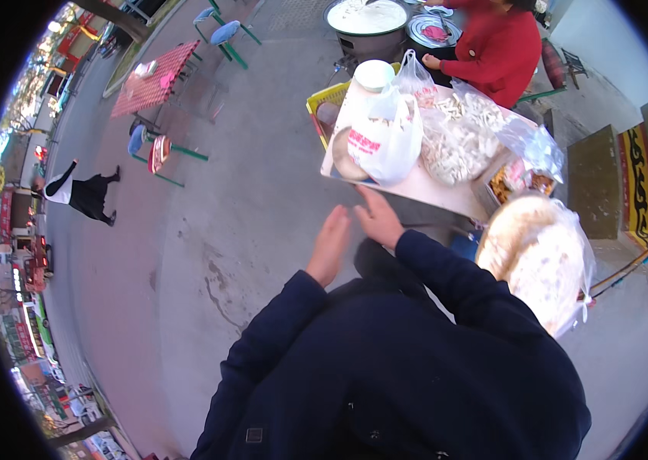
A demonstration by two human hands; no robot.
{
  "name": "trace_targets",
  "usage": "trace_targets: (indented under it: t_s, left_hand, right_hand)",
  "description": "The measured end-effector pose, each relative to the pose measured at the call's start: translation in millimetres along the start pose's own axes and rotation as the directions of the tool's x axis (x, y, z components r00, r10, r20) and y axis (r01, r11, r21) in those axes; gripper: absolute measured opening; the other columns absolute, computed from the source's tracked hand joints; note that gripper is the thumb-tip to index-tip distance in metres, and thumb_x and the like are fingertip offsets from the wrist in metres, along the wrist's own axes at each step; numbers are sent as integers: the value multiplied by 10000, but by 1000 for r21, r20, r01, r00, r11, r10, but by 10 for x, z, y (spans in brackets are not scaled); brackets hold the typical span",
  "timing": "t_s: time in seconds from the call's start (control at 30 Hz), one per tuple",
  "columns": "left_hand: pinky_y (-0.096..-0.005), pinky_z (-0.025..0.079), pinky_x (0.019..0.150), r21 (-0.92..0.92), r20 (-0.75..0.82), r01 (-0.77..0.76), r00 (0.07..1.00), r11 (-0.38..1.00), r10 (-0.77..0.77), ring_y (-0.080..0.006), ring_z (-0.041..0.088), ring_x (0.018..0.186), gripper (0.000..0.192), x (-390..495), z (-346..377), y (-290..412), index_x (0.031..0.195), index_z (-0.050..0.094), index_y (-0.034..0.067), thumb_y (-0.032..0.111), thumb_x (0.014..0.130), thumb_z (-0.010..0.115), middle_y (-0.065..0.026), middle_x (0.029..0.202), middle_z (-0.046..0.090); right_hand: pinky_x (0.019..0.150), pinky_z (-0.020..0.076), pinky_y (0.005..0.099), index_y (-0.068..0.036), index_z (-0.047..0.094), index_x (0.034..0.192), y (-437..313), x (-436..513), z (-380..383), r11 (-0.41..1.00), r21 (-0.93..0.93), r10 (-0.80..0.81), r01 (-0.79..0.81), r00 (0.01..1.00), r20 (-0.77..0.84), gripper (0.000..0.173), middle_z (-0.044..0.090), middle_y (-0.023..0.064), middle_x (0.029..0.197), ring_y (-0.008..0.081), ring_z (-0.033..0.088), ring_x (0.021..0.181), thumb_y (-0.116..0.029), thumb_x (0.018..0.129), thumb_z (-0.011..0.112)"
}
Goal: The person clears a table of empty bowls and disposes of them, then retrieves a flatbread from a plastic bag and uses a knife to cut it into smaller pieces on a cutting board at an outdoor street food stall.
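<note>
My left hand (330,247) hangs in the air above the pavement, palm turned inward, holding nothing. Facing it, my right hand (380,215) has its fingers apart, fingertips near the edge of a low pink-white table (445,192); whether they touch it I cannot tell. On the table are a white plastic bag with red print (388,141), clear bags of pale pieces (459,146), a white bowl (374,75) and a metal container of brown food (497,184). Large round flatbreads in a plastic bag (548,259) lie beside my right arm.
A person in red (499,54) sits beyond the table, near a large pot of white liquid (367,17). A yellow crate (319,103) stands by the table. Further left are a red checked table (151,86), blue-topped stools (225,33) and a walking person (82,192).
</note>
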State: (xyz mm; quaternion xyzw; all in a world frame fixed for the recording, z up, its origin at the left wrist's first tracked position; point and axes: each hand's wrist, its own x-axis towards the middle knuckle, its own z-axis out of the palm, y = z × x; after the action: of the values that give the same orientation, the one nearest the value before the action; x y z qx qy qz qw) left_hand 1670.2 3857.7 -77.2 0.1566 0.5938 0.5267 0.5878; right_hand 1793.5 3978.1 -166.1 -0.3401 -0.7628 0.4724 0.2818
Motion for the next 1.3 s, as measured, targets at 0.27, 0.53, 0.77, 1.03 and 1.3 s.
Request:
trace_targets:
  t_s: [0.27, 0.53, 0.77, 1.03, 1.3]
  left_hand:
    - [-418, 355, 1192, 793, 198, -425, 858, 437, 475, -380, 415, 1463, 788, 2113, 13, 1051, 1549, 334, -44, 163, 905, 738, -275, 1581, 395]
    - [-449, 528, 941, 874, 441, -479, 853, 81, 280, -405, 708, 971, 457, 4376, 371, 1156, 1257, 621, -70, 216, 906, 682, -238, 1077, 729]
    - [-258, 399, 553, 505, 175, 236, 914, 830, -366, -78, 455, 569, 178, 4426, -198, 1715, 1055, 651, 14, 180, 1006, 609, 28, 652, 468]
    - [-440, 526, 988, 190, 903, -971, 232, 146, 362, -403, 641, 1119, 371, 3691, 46, 2269, 1225, 635, -4, -1, 854, 634, -198, 1211, 661]
    - [-500, 471, 984, 666, 738, -728, 675, -163, -1, -438, 564, 1143, 452, 4348, 140, 1652, 1175, 577, -103, 163, 835, 711, -265, 1191, 586]
  right_hand:
    - [1050, 471, 459, 79, 457, 1447, 1188, 1890, -987, 929, -95, 243, -358, 783, -573, 676, 628, 317, 1281, 450, 605, 1205, -185, 875, 701]
    - [856, 545, 402, -60, 734, 1034, 1240, 1960, -732, 917, -153, 378, -369, 925, 33, 198, 703, 176, 803, 321, 698, 799, -180, 951, 600]
    - [980, 507, 497, -1, 684, 1122, 1095, 495, -644, 544, -467, 805, -697, 590, 59, 403, 722, 263, 1035, 463, 664, 1022, -271, 834, 607]
    - [1088, 427, 489, 31, 621, 1334, 877, 1497, -193, 203, -104, 930, -974, 225, -289, 811, 668, 286, 1295, 413, 636, 1239, -674, 976, 444]
    - [964, 542, 477, 162, 596, 1261, 1768, 1314, -38, 265, 400, 926, -877, 116, -359, 794, 724, 287, 1106, 390, 711, 1060, -544, 909, 683]
